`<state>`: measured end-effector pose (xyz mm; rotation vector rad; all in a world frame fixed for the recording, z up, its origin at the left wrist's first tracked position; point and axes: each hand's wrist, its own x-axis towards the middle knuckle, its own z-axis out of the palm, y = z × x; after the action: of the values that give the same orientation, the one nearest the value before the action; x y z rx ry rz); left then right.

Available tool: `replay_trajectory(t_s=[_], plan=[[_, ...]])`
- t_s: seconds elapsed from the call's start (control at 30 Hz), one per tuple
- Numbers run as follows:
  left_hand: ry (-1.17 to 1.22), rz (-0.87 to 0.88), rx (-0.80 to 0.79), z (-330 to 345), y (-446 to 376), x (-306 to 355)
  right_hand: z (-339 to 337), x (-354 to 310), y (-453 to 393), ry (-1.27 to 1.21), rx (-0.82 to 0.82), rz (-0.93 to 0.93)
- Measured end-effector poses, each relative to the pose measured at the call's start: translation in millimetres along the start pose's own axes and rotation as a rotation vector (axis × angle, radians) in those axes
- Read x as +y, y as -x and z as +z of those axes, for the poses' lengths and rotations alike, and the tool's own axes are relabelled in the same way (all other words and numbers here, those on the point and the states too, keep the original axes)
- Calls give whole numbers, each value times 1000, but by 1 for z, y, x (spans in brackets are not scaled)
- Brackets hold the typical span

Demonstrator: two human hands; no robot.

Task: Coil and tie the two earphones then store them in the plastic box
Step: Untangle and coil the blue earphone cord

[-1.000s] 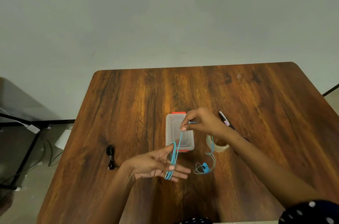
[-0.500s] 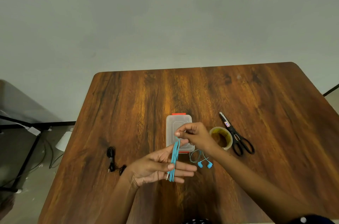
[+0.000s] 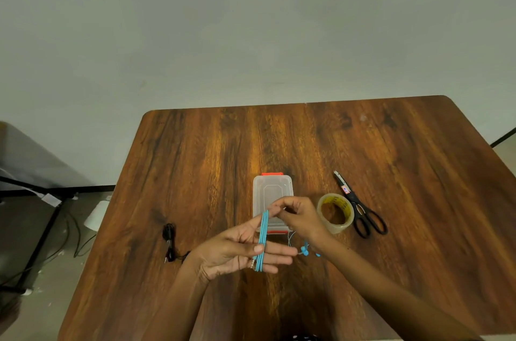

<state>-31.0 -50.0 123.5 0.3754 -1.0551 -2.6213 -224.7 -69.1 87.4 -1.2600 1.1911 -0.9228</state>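
right hand (image 3: 297, 217) moved nearer left hand (image 3: 240, 250), pinching blue earphone (image 3: 262, 240).

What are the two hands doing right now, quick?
Left hand: fingers straight, the blue earphone cord looped around them.
Right hand: pinching that cord at the top of the loops.

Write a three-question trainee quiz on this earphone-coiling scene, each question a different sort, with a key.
1. True or false: the blue earphone cable is wound around the fingers of the left hand.
2. Which lies left of the box? A) tape B) scissors C) black earphone
3. Fill in: the right hand pinches the blue ____.

Key: 1 true; 2 C; 3 cable.
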Motion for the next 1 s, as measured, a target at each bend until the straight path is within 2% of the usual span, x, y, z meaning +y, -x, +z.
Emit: replay_trajectory(t_s=[0.13, 0.2, 0.33, 0.47, 0.57, 0.7, 0.83, 1.0], plan=[[69, 90, 179, -7, 1, 3, 16, 11, 16, -96, -82, 118], [115, 132, 318, -10, -1, 6, 25, 12, 21, 19, -88, 140], [194, 212, 541, -22, -1, 6, 33, 3, 27, 194, -145, 32], [150, 214, 678, -24, -2, 1, 28, -9, 25, 515, -205, -39], [20, 136, 727, -25, -1, -3, 21, -18, 21, 721, -283, -116], [-171, -32, 637, -21, 2, -5, 8, -40, 10, 816, -442, -184], [-232, -141, 459, -9, 5, -1, -4, -57, -8, 744, -579, -192], [-270, -216, 303, -6, 8, 3, -13, -64, -24, 646, -641, -204]])
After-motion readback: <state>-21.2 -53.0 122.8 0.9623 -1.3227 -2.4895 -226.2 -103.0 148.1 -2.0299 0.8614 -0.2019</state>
